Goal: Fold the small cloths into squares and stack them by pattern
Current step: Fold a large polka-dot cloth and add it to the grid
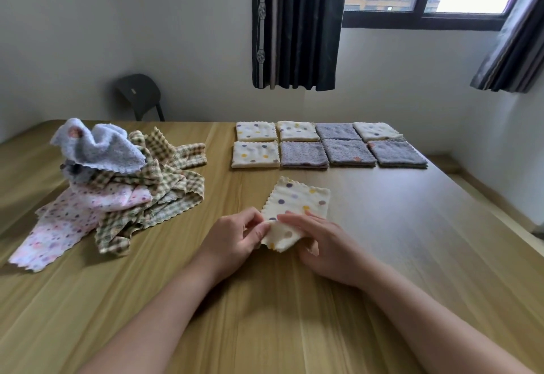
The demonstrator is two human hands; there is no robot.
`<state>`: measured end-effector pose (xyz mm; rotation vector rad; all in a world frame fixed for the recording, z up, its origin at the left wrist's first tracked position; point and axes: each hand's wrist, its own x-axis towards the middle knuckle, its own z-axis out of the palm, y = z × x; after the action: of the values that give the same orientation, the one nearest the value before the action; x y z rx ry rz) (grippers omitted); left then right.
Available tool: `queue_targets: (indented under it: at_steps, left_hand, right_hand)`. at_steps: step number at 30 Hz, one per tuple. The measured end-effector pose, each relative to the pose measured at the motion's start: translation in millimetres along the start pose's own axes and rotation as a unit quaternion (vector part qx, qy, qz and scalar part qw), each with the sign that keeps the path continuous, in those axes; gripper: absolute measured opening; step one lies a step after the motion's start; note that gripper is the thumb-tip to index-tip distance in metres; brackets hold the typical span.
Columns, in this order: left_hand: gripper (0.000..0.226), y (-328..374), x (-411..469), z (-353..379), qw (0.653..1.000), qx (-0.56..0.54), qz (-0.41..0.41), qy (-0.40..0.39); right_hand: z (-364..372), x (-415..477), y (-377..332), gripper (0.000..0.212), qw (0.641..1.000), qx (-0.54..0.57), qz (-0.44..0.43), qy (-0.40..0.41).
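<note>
Left hand (235,238) is pinching a near corner of the dotted cloth (297,200) at six o'clock; right hand (321,244) is gripping its near edge. Light and limp, it is likely wanting corner holds. Folded squares (323,147) are sitting at one o'clock, unfolded heap (117,185) at ten.

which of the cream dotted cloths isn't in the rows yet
The cream dotted cloth that the left hand and right hand hold, nearest the person; the other four lie folded in the rows behind.
</note>
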<state>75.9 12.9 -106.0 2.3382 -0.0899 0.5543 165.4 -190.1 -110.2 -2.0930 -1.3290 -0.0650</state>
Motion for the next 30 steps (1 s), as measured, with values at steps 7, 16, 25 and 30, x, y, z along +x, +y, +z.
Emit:
queue_targets:
  at_steps: [7,16,25,30]
  left_hand:
    - [0.055,0,-5,-19,0.993,0.041,0.038,-0.103]
    - [0.038,4,-4,-6,0.998,-0.054,0.025,0.031]
    - [0.024,20,55,16,0.985,-0.022,-0.157,0.069]
    - [0.030,13,86,32,0.951,0.130,-0.280,-0.024]
  right_hand:
    - [-2,2,-13,0.018,0.976,0.177,0.056,0.112]
    - [-4,6,-9,0.028,0.918,0.316,0.171,0.168]
    - [-19,39,10,0.031,0.905,0.199,0.314,0.206]
    - [-20,64,27,0.030,0.906,0.056,0.412,0.076]
